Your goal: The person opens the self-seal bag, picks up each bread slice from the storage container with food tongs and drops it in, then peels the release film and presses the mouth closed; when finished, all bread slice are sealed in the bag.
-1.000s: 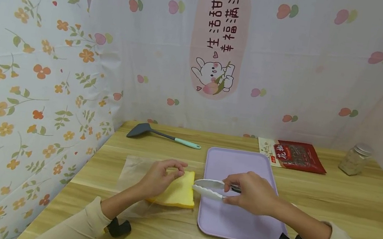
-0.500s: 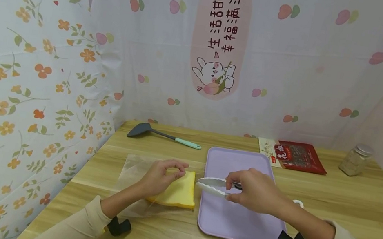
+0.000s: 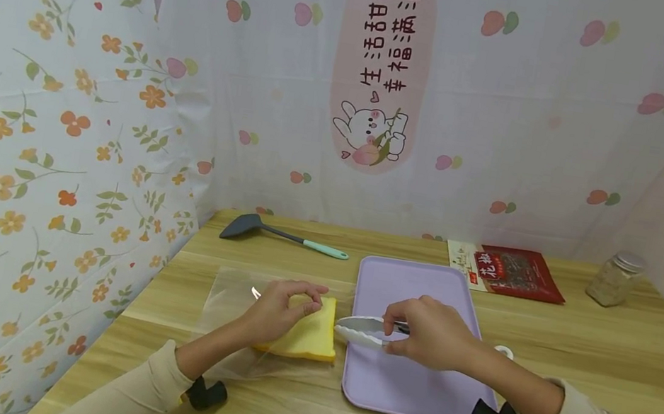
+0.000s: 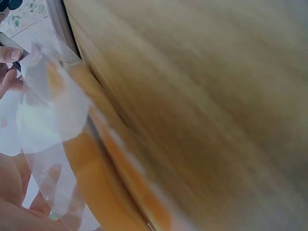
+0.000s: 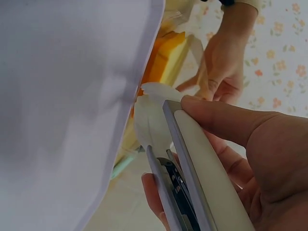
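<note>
A yellow bread slice [image 3: 312, 333] with an orange crust lies in a clear plastic bag [image 3: 226, 298] left of the lilac tray [image 3: 413, 394]. My left hand [image 3: 274, 313] is over the slice, thumb and forefinger pinching the bag's film; the left wrist view has the film [image 4: 43, 166] in front of its fingers. My right hand [image 3: 432, 333] holds white-tipped tongs [image 3: 360, 338] above the tray's left side. Their tips point left, slightly apart, close to the slice's right edge. In the right wrist view the tongs [image 5: 161, 118] overlap the tray rim, near the orange crust [image 5: 161, 60].
Behind the bag lies a grey spatula [image 3: 283, 233] with a mint handle. A red spice packet [image 3: 515, 272] lies at the tray's far right corner, and a lidded glass jar [image 3: 613, 281] stands at the back right. Patterned cloth [image 3: 250, 66] hangs behind and at the sides.
My right hand and the tongs shifted slightly right, then back left toward the bread slice. My left hand stays nearly in place over the slice.
</note>
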Tool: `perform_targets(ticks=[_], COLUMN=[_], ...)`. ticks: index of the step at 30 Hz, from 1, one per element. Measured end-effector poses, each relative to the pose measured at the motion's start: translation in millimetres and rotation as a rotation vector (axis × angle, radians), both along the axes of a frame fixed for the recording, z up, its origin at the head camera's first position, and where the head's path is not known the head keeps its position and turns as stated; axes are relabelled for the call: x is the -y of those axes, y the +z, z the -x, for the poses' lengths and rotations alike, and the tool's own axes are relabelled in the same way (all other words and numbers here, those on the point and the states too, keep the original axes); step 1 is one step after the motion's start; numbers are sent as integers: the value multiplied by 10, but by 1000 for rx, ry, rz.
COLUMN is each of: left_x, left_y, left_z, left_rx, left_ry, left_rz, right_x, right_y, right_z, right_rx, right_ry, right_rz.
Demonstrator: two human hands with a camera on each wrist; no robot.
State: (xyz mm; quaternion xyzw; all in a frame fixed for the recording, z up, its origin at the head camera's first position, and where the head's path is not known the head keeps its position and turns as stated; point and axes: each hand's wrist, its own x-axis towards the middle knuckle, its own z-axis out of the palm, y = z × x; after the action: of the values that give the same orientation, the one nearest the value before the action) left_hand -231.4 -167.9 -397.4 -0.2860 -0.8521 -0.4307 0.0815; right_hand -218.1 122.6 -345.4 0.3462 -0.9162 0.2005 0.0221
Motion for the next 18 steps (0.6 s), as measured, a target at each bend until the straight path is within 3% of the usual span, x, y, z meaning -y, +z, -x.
perform_targets(ticks=[11,18], left_x=[-19,-41], left_y=[-33,-50], left_z=[-4,-14], left_rx=[-35,-46], left_ry=[-20,19], left_rz=[37,50], right_x=[37,72], right_y=[-12,-32], right_z=[1,-6], right_rx=[-2,2], right_ry=[1,1], right_rz=[17,23])
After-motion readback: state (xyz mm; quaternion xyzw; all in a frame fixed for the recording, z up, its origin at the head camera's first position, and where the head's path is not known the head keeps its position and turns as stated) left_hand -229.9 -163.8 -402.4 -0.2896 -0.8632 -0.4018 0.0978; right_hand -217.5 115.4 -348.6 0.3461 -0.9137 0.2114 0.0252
